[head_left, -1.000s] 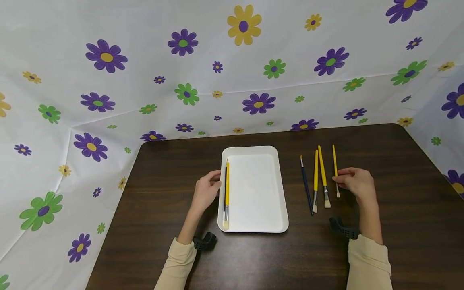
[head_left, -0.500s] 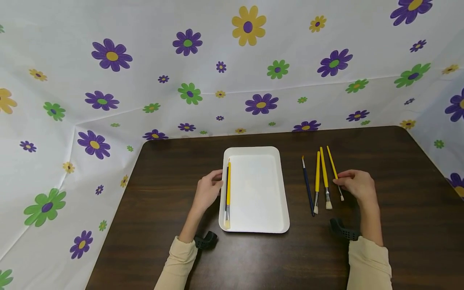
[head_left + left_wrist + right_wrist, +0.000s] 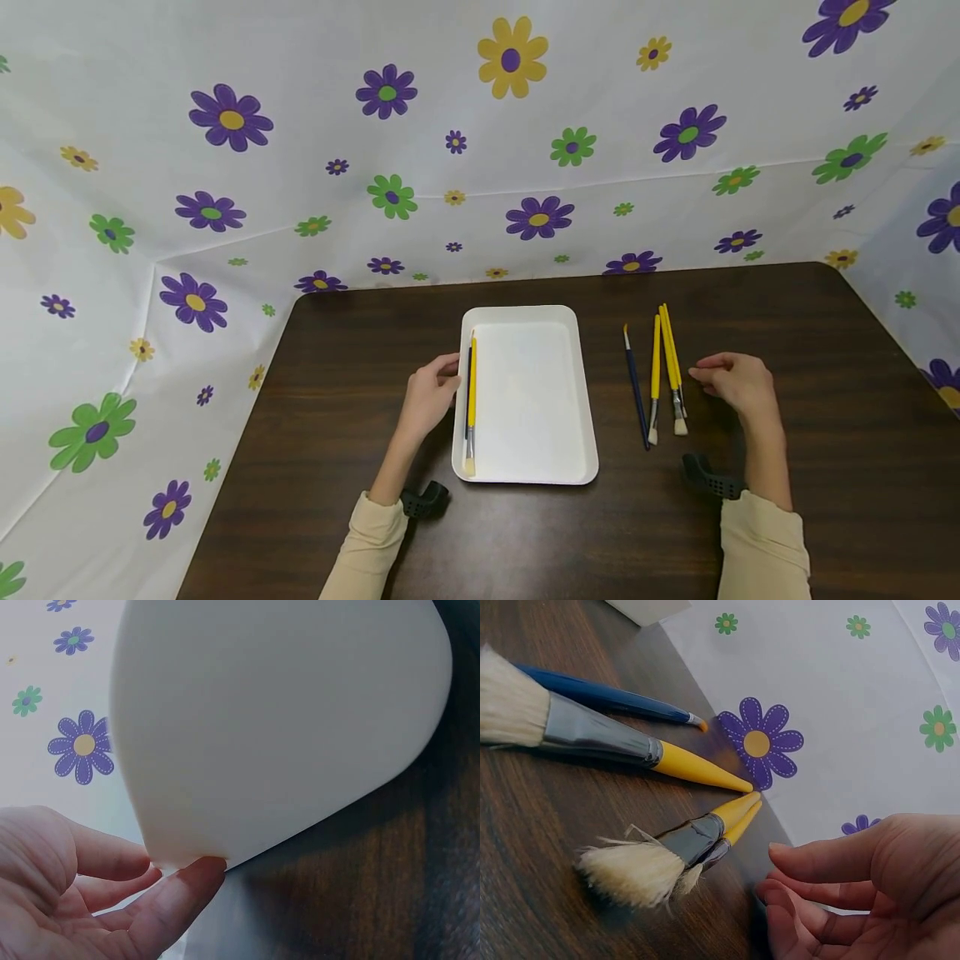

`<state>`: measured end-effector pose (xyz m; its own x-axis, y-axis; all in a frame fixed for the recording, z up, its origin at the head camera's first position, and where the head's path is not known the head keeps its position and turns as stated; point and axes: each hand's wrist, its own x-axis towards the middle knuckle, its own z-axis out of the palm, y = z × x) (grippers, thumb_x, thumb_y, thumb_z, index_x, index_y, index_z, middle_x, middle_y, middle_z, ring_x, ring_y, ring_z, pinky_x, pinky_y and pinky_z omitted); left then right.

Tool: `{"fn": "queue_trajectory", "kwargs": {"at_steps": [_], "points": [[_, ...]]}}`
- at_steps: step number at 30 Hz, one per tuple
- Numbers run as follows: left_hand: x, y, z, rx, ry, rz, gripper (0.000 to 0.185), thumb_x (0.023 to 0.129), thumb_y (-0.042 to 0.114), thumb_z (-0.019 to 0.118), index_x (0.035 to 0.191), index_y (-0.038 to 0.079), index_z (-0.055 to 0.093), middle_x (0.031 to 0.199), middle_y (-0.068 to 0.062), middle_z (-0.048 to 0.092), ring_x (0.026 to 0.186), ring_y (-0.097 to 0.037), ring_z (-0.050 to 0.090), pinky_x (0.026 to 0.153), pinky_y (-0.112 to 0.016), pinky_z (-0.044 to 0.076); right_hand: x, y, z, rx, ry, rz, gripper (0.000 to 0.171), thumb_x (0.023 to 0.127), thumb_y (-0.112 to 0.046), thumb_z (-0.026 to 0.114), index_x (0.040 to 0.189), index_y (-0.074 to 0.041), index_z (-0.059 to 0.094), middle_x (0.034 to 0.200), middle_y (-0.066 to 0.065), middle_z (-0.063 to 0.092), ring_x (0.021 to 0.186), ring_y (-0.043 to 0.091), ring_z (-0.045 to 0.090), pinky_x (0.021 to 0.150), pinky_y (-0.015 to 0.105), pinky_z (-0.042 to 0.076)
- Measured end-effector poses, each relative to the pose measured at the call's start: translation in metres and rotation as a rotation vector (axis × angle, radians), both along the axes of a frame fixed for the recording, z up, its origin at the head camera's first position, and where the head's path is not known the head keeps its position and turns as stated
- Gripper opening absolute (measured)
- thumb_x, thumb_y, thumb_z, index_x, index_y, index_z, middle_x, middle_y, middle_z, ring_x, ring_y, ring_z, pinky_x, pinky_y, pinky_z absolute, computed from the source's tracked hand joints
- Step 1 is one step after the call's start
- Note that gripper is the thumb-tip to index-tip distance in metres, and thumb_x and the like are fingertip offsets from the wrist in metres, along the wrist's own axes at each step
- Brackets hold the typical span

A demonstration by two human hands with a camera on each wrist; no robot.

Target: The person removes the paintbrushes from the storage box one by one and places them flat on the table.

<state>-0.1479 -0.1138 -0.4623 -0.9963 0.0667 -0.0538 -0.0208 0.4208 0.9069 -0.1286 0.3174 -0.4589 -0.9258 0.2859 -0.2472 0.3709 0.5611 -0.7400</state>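
A white tray (image 3: 534, 408) lies mid-table. Along its left side rest a yellow brush (image 3: 471, 400) and a thin dark brush (image 3: 466, 392). My left hand (image 3: 431, 396) touches the tray's left rim with relaxed fingers; in the left wrist view the thumb of that hand (image 3: 75, 900) meets the tray's edge (image 3: 285, 712). Right of the tray lie a blue brush (image 3: 636, 387), a yellow brush (image 3: 654, 371) and two yellow brushes (image 3: 671, 362) side by side. My right hand (image 3: 731, 383) hovers just right of them, loosely curled, holding nothing (image 3: 855, 885).
The dark wooden table (image 3: 825, 433) is ringed by a white flowered sheet (image 3: 525, 150) at the back and both sides. Black wrist mounts (image 3: 708, 477) sit near each cuff. In the right wrist view, bristle heads (image 3: 641, 866) lie close to the fingertips.
The thin yellow brush that my right hand pinched has swung left and now lies against the neighbouring yellow brush. The right hand has let go. The left hand stays on the tray.
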Motion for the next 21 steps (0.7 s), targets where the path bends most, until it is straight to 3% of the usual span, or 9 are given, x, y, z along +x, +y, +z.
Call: {"fn": "queue_trajectory", "kwargs": {"at_steps": [10,21], "points": [[0.001,0.0,0.0,0.004,-0.001,-0.001,0.037,0.101,0.002,0.06,0.138,-0.004,0.063,0.127,-0.023,0.067,0.103,-0.036,0.072,0.072,-0.04,0.064,-0.001,-0.009,0.007,-0.001,0.077,-0.032,0.04,0.106,-0.021,0.059,0.121,0.016,0.064,0.098,0.018,0.069,0.07,0.005,0.06,0.061,0.016,0.055],[0.001,-0.001,0.0,0.001,0.003,-0.003,0.037,0.101,0.002,0.06,0.137,-0.003,0.063,0.127,-0.023,0.068,0.101,-0.034,0.073,0.071,-0.039,0.064,-0.002,-0.047,0.035,-0.085,0.245,0.079,0.038,0.106,-0.017,0.06,0.123,0.017,0.063,0.106,0.03,0.069,0.074,0.003,0.066,0.07,0.016,0.058]]}}
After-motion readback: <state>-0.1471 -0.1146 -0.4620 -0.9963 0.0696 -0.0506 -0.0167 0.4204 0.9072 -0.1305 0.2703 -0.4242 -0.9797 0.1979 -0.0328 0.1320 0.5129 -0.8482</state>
